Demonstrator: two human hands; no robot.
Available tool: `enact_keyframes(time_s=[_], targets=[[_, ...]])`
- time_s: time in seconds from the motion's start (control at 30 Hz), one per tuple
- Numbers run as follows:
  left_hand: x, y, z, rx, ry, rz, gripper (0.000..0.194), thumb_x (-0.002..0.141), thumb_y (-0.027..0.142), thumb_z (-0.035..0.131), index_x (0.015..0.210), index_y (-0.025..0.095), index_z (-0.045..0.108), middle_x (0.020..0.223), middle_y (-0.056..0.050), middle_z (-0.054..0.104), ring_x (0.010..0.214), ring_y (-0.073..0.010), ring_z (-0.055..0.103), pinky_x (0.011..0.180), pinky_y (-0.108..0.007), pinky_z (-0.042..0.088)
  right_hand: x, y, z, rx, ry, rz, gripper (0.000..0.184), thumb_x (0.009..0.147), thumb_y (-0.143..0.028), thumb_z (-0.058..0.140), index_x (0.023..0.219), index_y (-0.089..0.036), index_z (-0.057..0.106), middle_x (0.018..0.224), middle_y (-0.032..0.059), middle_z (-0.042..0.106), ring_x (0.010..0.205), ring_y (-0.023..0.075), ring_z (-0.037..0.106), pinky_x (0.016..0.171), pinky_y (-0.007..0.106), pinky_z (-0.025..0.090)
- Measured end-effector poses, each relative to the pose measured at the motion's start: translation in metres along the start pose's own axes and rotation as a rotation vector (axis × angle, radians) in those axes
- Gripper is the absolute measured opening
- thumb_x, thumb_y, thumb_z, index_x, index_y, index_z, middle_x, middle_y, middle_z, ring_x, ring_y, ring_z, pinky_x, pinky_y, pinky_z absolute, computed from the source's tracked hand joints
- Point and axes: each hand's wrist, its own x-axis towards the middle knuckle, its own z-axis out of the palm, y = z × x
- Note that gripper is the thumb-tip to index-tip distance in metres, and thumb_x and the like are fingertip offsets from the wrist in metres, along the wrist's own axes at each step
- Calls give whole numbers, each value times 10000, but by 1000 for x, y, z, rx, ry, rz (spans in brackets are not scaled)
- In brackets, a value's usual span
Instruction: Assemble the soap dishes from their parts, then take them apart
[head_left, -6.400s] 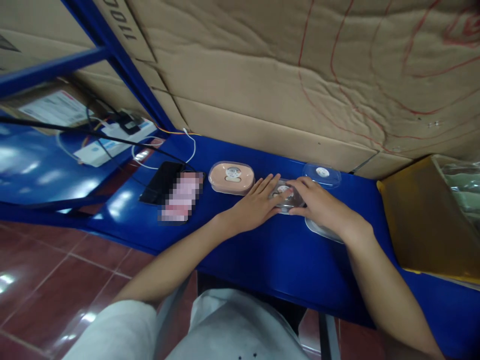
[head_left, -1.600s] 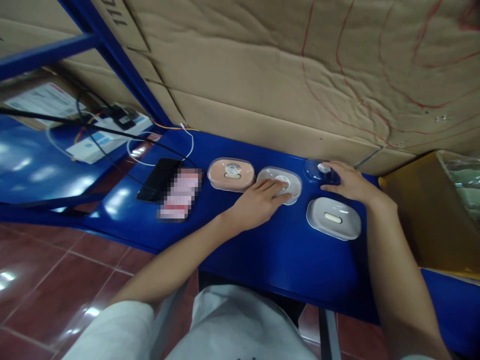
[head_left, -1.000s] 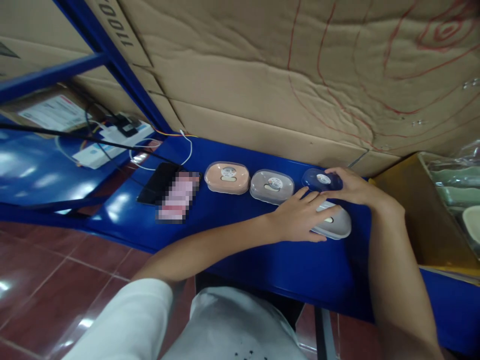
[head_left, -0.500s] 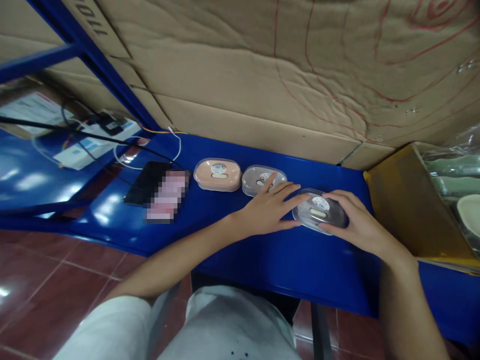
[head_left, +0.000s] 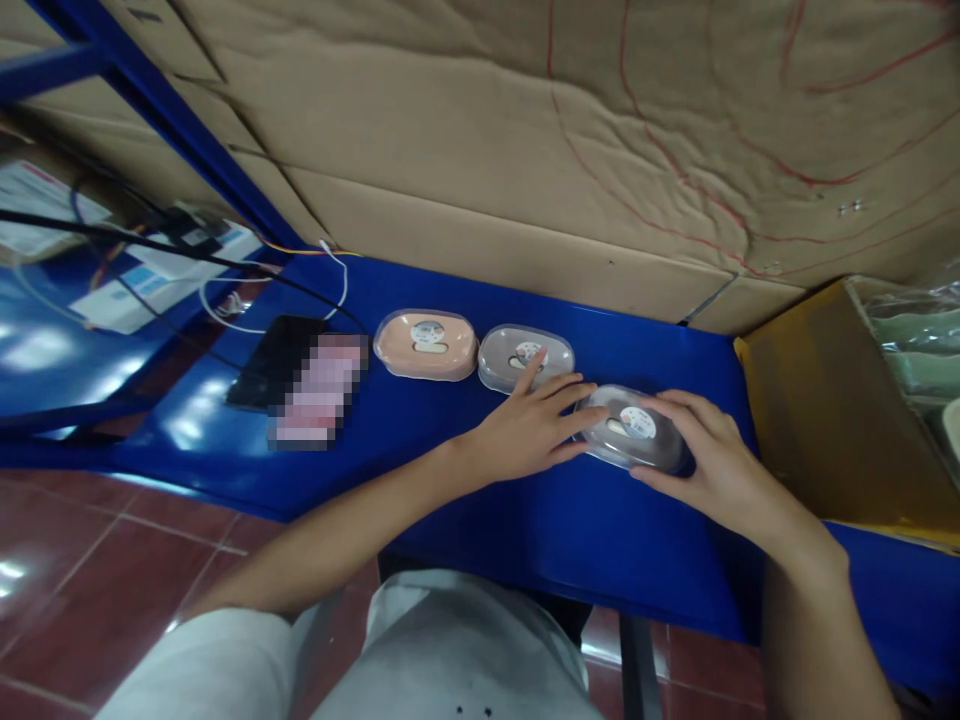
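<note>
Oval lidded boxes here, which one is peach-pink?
The leftmost box, nearest the phone; the middle box and rightmost box both look grey.

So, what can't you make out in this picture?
All in the head view:
Label print on the right container: too small.
Phone screen: blurred into blocks.
Near right corner of the middle container: behind the left hand.
Part of the right container's rim: behind the right hand.
Rest of the cardboard box: cut off by the right edge.

Pale grey-white shirt, loose short sleeve, small dark marks on front.
</note>
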Motion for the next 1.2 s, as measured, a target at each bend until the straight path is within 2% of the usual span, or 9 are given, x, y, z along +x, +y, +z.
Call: enact_keyframes(time_s=[0.2,0.33,0.5,0.63,0.77,0.83,0.93,1.07,1.2], targets=[[-2,-4,-7,4,5,-15,354,1063,451,667,1361,260,665,1465,-99,667,1471,-307,554,1355,-695,80,5,-8,6,-10,-3,-34,759,943,-620,717,1605,-437,393,1562,129,501,1418,455,526,1152,711,454],[-3,-4,-9,-16,-4,-25,350,1048,458,690,1324,243,686,1508,-126,644,1484,-326,539,1344,-711,68,7,-10,7,47,-10,-42,752,957,-581,722,1611,-429,384,1587,127,465,1476,436,486,1210,683,437],[-2,-2,-8,-51,-7,-52,361,1068,504,643,1326,255,691,1535,-118,638,1490,-327,534,1338,-721,32,7,-10,5,151,-36,-24,744,969,-565,723,1609,-393,385,1594,127,439,1486,395,503,1216,607,479],[-2,3,-3,-56,7,-68,381,1057,510,658,1332,248,685,1526,-113,645,1494,-330,529,1347,-701,14,8,-6,6,158,-38,-29,763,964,-579,736,1614,-370,394,1596,132,440,1500,378,491,1231,583,463],[0,0,-5,-21,7,-53,398,1079,516,615,1377,258,665,1563,-118,618,1506,-336,517,1345,-702,86,9,2,6,142,-30,-42,766,966,-602,728,1620,-372,404,1618,131,440,1524,369,471,1251,579,435],[-2,-9,-13,16,9,-72,397,1090,486,599,1414,261,648,1598,-133,584,1500,-343,524,1329,-687,187,8,9,6,112,-7,-43,743,981,-605,703,1625,-370,415,1625,134,451,1529,374,470,1252,590,427],[-14,-36,-34,87,58,-209,387,1095,406,584,1437,232,632,1632,-166,536,1492,-353,530,1279,-607,342,6,21,6,19,51,-24,720,1025,-599,632,1660,-361,389,1657,153,453,1540,398,467,1225,626,436],[-50,-78,-61,171,96,-431,444,1068,439,606,1450,212,610,1626,-195,514,1501,-392,505,1223,-584,409,4,33,8,-132,150,-58,704,1076,-540,551,1710,-334,323,1725,188,407,1558,450,440,1194,695,422],[-83,-92,-66,172,45,-540,495,1038,469,649,1443,189,600,1640,-226,487,1527,-420,467,1222,-626,386,8,26,9,-209,247,-116,648,1080,-420,574,1692,-363,371,1770,153,350,1573,467,409,1200,731,377]])
